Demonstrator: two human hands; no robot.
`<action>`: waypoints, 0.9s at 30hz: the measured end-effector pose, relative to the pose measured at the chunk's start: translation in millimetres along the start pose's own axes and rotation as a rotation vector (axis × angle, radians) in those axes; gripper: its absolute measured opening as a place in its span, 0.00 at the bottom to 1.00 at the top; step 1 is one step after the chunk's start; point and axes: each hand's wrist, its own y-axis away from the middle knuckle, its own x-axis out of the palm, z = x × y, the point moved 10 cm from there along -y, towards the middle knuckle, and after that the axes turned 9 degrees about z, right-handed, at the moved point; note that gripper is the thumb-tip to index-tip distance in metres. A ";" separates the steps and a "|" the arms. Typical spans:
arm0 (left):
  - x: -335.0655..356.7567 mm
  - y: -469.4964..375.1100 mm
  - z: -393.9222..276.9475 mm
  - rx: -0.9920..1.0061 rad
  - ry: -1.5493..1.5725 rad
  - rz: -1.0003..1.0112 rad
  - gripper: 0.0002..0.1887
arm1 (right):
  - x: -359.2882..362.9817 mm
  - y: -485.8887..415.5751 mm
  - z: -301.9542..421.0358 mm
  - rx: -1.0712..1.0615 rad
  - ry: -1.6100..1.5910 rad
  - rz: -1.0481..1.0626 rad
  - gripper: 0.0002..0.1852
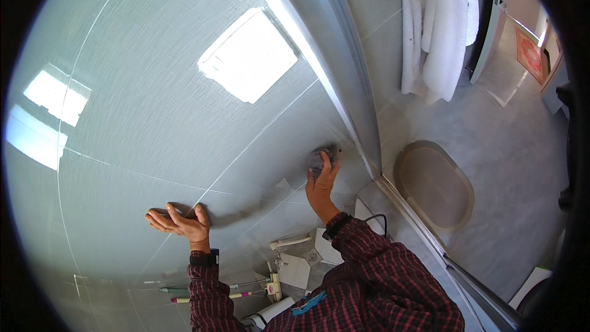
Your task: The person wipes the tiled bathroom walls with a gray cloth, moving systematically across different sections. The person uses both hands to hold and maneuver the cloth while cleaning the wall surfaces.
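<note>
My right hand (322, 184) grips a dark grey, blurred wad (317, 158), perhaps a cloth or scrubbing pad, against the glossy grey wall tiles (193, 115). It is low on the wall, close to the metal frame (322, 74) of a shower partition. Farther left, my left hand (180, 224) rests at the wall with fingers spread and nothing visible in it. A dark shadow or reflection lies along its far side. Both wrists have dark bands, below plaid sleeves.
A floor track (410, 212) runs beside an oval bath mat (433, 184). White towels (438, 32) hang beyond the partition. Below my arms are a floor drain (313, 257), a mop head (274, 287) with long handles, and pale floor pieces. A door (488, 23) stands ajar at upper right.
</note>
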 end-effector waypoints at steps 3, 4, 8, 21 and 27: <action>0.7 1.1 1.4 0.001 -0.013 -0.009 0.42 | -0.4 11.0 -19.9 0.199 -0.040 -0.032 0.38; 1.0 1.3 1.9 -0.005 -0.010 -0.010 0.42 | -0.8 7.5 -10.8 0.199 -0.031 -0.024 0.38; 0.4 2.2 0.9 -0.016 0.032 -0.008 0.42 | -1.2 -24.4 85.4 -0.167 -0.015 0.045 0.36; -2.6 2.2 2.7 -0.034 0.123 0.000 0.39 | 41.7 53.3 13.5 0.068 0.202 -0.010 0.38; -15.8 1.0 8.4 -0.012 0.364 0.065 0.32 | 54.4 70.7 53.4 0.062 -0.027 0.007 0.38</action>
